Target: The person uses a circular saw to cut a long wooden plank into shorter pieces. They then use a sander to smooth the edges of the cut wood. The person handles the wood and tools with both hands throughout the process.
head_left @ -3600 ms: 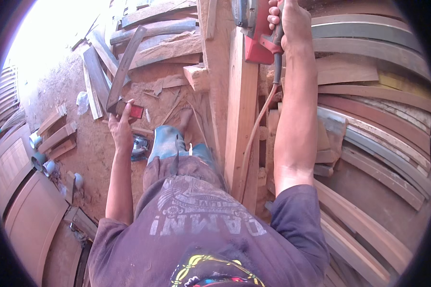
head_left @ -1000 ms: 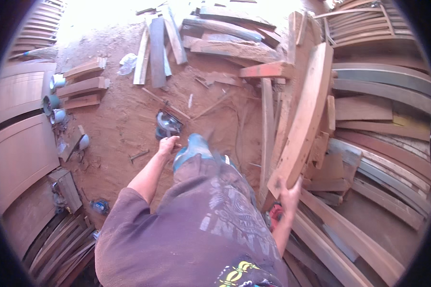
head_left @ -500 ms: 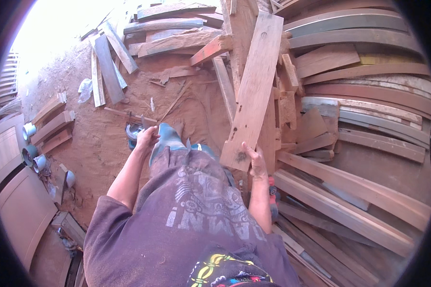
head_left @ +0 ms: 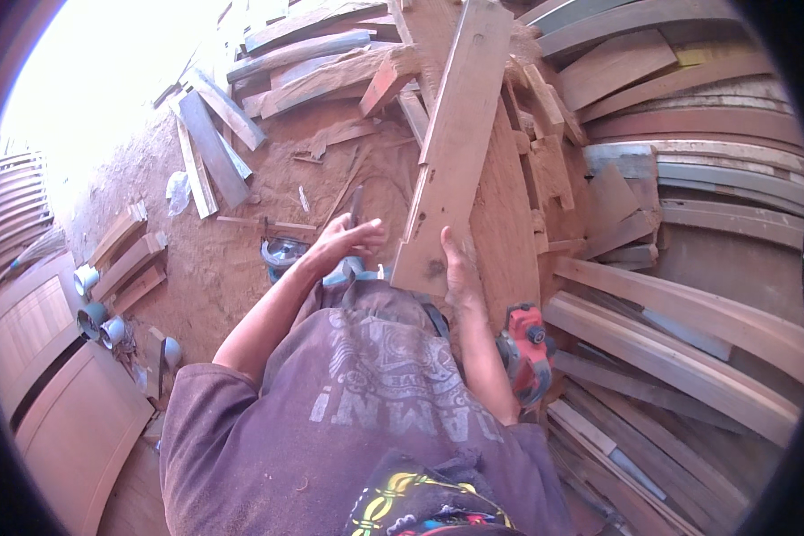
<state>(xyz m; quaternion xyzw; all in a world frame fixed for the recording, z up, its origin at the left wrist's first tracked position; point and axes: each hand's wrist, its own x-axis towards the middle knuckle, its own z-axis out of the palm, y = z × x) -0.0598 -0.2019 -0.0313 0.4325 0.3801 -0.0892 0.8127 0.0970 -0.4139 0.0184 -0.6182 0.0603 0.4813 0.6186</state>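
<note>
A long wooden plank (head_left: 460,152) with a few dark holes and a stepped left edge lies lengthwise ahead of me, on a sawdust-covered wooden bench (head_left: 500,214). My right hand (head_left: 460,272) is closed on the plank's near end at its right edge, thumb upward; the other fingers are partly hidden. Left of that end, my left hand (head_left: 353,239) is apart from the plank. A dark, narrow tool (head_left: 357,205) sticks up from its grip, with some fingers stretched to the right; its exact kind does not show.
A red and black power tool (head_left: 525,344) sits beside my right forearm. Stacked boards (head_left: 679,357) fill the right side, with more timber (head_left: 304,85) at the far end. A bluish power tool (head_left: 284,255) lies on the dusty ground. Wooden panels (head_left: 80,429) lean at the left.
My left hand has moved right, toward the plank, with the dark tool. The plank's near end has shifted slightly left, and the view has turned, showing more of the red tool.
</note>
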